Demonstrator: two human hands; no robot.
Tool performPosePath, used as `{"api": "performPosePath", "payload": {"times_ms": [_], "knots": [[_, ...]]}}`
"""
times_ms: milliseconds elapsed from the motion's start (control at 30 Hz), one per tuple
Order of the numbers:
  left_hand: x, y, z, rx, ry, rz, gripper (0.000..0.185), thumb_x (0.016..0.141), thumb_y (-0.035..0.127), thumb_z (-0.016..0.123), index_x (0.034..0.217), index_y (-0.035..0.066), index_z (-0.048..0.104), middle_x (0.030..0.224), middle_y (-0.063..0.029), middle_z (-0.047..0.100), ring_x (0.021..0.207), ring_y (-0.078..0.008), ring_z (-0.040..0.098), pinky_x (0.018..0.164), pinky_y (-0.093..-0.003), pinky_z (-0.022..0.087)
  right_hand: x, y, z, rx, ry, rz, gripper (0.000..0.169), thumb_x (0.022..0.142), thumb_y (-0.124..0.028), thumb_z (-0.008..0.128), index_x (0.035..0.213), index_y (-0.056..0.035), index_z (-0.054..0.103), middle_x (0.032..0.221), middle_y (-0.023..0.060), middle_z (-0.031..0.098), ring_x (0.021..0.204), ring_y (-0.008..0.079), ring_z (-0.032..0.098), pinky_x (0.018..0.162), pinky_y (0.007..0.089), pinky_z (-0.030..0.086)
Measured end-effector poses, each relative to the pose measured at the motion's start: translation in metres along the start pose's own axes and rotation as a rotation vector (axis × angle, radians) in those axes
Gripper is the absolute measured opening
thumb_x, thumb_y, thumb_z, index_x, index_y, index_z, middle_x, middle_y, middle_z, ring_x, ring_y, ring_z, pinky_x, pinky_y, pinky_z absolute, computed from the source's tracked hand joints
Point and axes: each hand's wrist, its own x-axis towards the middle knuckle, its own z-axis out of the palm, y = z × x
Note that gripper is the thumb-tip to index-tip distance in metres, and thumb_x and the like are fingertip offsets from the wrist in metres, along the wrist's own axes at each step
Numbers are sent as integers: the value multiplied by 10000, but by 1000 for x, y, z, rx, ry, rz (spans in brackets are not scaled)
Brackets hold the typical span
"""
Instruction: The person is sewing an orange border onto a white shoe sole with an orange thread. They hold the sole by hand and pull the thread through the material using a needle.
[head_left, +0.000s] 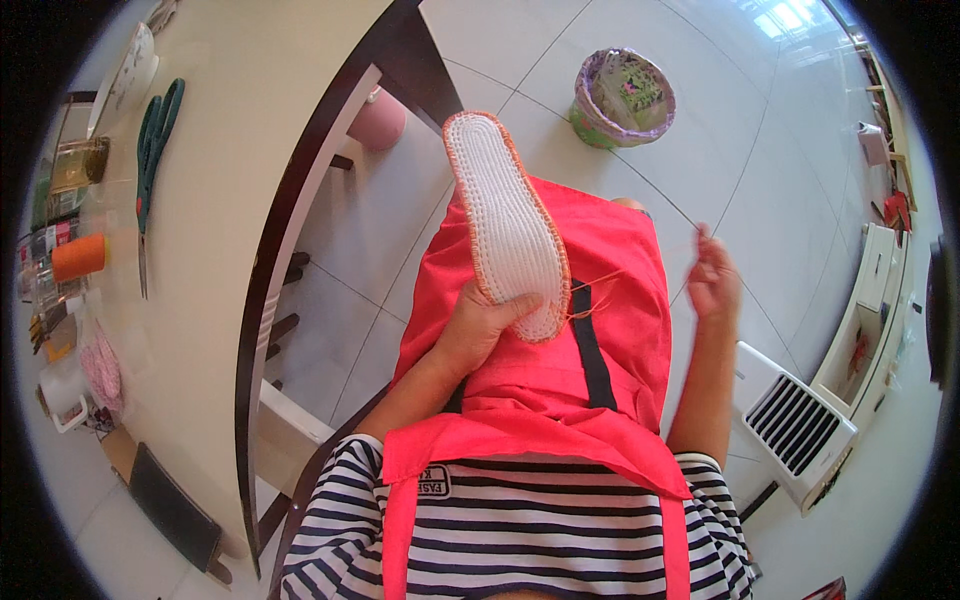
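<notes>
My left hand (478, 321) grips the heel end of a white woven shoe sole (504, 202), thumb lying across its face. Orange stitching (541, 196) runs around the sole's edge. From its right side near the heel, orange thread (600, 282) trails out in a strand and loose loops. The strand stretches faintly towards my right hand (711, 281), which is raised to the right, apart from the sole. Its fingers are pinched together on the thread and blurred; whether a needle is there cannot be made out. A red apron (615, 217) covers my lap beneath the sole.
On the table (202, 360) at left lie green-handled scissors (154, 154), an orange thread spool (79, 257) and a white mug (64, 394). A lined waste bin (622, 101) stands on the tiled floor ahead. A white slatted appliance (799, 427) stands at right.
</notes>
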Motion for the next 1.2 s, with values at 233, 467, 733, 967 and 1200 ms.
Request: {"api": "performPosePath", "payload": {"times_ms": [233, 467, 733, 967, 1200], "knots": [[5, -4, -4, -108, 29, -52, 297, 741, -9, 577, 1032, 27, 532, 976, -39, 579, 882, -133, 545, 798, -266, 425, -38, -153, -222, 150, 357, -224, 117, 849, -50, 418, 809, 25, 498, 758, 125, 563, 677, 190, 575, 687, 277, 513], [7, -4, -6, -110, 46, -66, 336, 727, -45, 571, 1047, 41, 517, 989, -40, 573, 901, -148, 547, 811, -280, 430, -97, -164, -237, -37, 1274, -775, 143, 747, -1, 405, 758, 61, 533, 694, 146, 542, 720, 232, 550, 746, 435, 489], [2, -1, -3, -15, 93, -43, 276, 730, -31, 571, 998, 29, 543, 961, -47, 584, 871, -140, 555, 781, -277, 444, -64, 27, 37, -693, -51, -140, 206, 833, -193, 480, 989, -58, 481, 601, -30, 389, 490, 56, 379, 463, 202, 399], [1, 3, 7, -5, 80, -12, 249, 736, -11, 565, 984, 4, 553, 932, -49, 591, 840, -123, 559, 743, -250, 450, -73, 87, 95, -594, -464, 575, 113, 824, -172, 507, 894, -83, 512, 575, -76, 351, 451, 31, 305, 412, 174, 256], [1, 0, 7, -8, 85, -9, 263, 735, -15, 564, 995, 11, 547, 939, -44, 588, 841, -121, 558, 749, -252, 451, -66, 87, 87, -514, -282, 281, 203, 846, -148, 452, 658, -117, 381, 530, -67, 288, 423, 30, 237, 397, 187, 231]]}}
